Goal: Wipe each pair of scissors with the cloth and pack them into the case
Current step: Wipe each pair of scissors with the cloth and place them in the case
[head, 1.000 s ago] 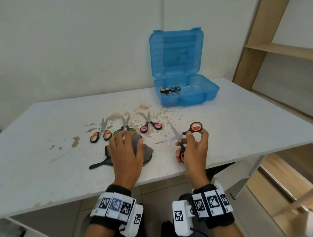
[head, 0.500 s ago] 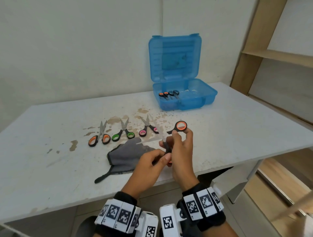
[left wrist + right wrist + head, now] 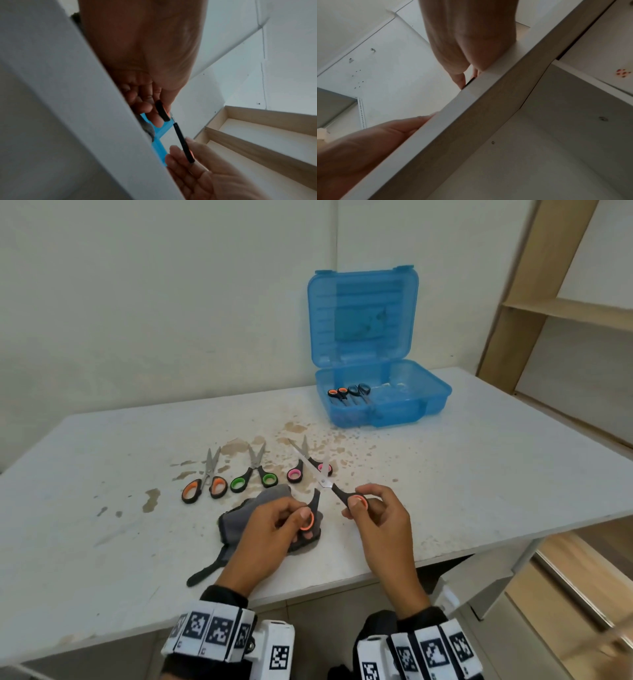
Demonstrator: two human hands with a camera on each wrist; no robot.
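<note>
A white table (image 3: 462,491), stained brown near its middle, is set against a pale wall, with a wooden shelf unit (image 3: 548,306) at the right. Above the near edge, a pair of orange-handled scissors (image 3: 322,479) is held spread wide: one handle ring is pinched by the curled fingers of the left hand (image 3: 270,529), the other by the right hand (image 3: 380,522). One blade is seen pointing far-left, its long axis running diagonally; the second blade cannot be made out. A grey cloth (image 3: 239,515) lies under the left hand. Three more pairs are laid in a row just beyond: orange scissors (image 3: 205,486), green scissors (image 3: 253,477) and pink scissors (image 3: 301,469), the last partly crossed by the held blade. A blue case (image 3: 380,405) stands open at the far right, with packed scissors (image 3: 349,393) inside.
</note>
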